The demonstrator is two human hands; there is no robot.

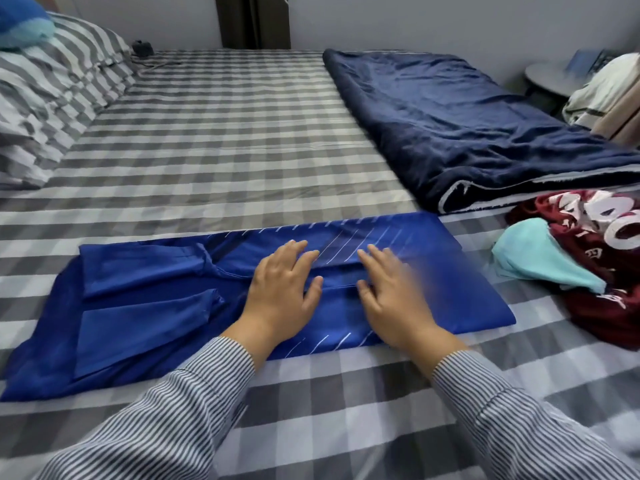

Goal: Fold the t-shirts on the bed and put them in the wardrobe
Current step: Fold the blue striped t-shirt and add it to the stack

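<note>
A royal blue t-shirt (138,306) with thin white diagonal stripes lies lengthwise across the checked bed (214,140), its sides and sleeves folded inward. My left hand (282,289) lies flat on the shirt's middle, fingers straight. My right hand (388,292) presses flat beside it, a little blurred. At the right edge lies a heap of unfolded clothes: a maroon t-shirt (602,306) with white lettering and a light turquoise garment (540,261) on top of it.
A folded navy blanket (467,126) lies along the bed's right side. Striped pillows (52,91) and a blue plush (20,22) sit at the far left. A small round table (547,77) and pale clothes (606,91) stand beyond the bed on the right.
</note>
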